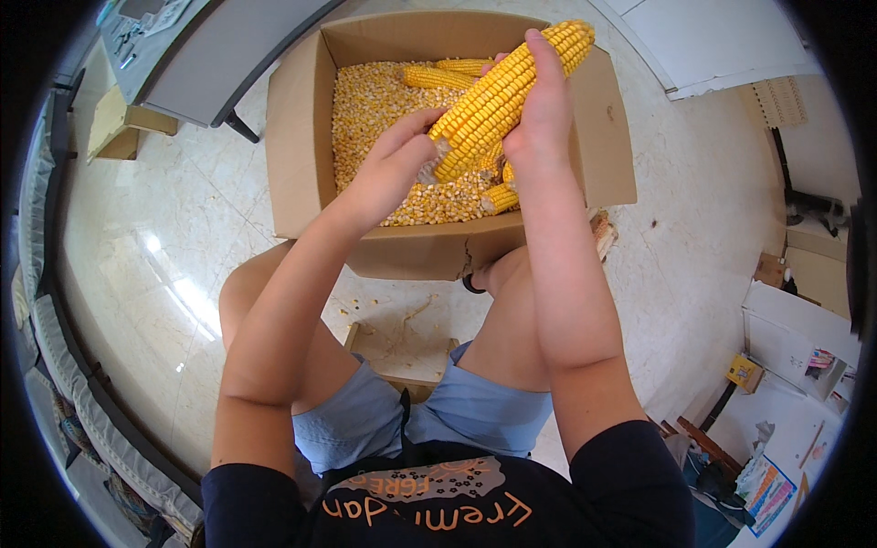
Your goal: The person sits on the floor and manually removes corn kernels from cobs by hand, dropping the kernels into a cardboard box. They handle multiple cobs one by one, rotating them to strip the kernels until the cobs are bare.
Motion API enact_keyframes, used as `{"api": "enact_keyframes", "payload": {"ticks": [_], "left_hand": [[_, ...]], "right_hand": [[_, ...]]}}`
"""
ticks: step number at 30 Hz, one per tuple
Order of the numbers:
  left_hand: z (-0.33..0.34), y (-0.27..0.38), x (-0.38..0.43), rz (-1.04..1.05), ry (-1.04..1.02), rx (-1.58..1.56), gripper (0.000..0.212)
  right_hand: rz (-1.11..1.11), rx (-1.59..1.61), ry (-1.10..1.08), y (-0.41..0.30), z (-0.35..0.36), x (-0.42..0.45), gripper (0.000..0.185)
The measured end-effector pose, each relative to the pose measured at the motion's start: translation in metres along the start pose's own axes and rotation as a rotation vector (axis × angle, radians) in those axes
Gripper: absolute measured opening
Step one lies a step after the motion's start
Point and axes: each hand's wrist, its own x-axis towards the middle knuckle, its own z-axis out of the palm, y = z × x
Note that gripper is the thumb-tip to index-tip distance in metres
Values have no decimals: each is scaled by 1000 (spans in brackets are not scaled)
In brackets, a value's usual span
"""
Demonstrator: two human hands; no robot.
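Both my hands hold one large yellow ear of corn (500, 103) slantwise above an open cardboard box (404, 34). My left hand (394, 164) grips its lower, blunt end, where a patch looks bare of kernels. Around the upper part wraps my right hand (545, 103), with the thumb lying along the rows. Loose corn kernels (370, 103) fill the box's floor below. More whole ears (438, 77) lie on the kernels at the back, and another ear (500, 198) rests near the right front, partly hidden by my right wrist.
The box stands on a tiled floor (685, 226) just past my knees. Scattered kernels and a strand lie before a low wooden stool (411, 387). A husk or cob piece (604, 236) is beside the box. A grey table (205, 61) stands far left, a white cabinet (788, 322) right.
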Motion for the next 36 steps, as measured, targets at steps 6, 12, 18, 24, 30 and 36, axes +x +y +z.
{"api": "enact_keyframes", "payload": {"ticks": [6, 12, 18, 24, 30, 36], "left_hand": [[-12, -8, 15, -90, -2, -126, 42], [-2, -3, 11, -20, -8, 75, 40], [-7, -26, 26, -98, -140, -186, 43], [0, -21, 24, -57, -120, -211, 44], [2, -21, 28, -78, -103, -195, 44], [7, -25, 28, -104, -61, -83, 38]], "right_hand": [[-198, -69, 45, -1, 6, -5, 30], [-293, -81, 29, 0, 3, -3, 31], [-389, -96, 4, -1, 8, -9, 31], [-451, -122, 28, -1, 13, -11, 22], [-467, -164, -49, 3, 12, -13, 32], [-520, -257, -52, 13, 8, -11, 34]]}}
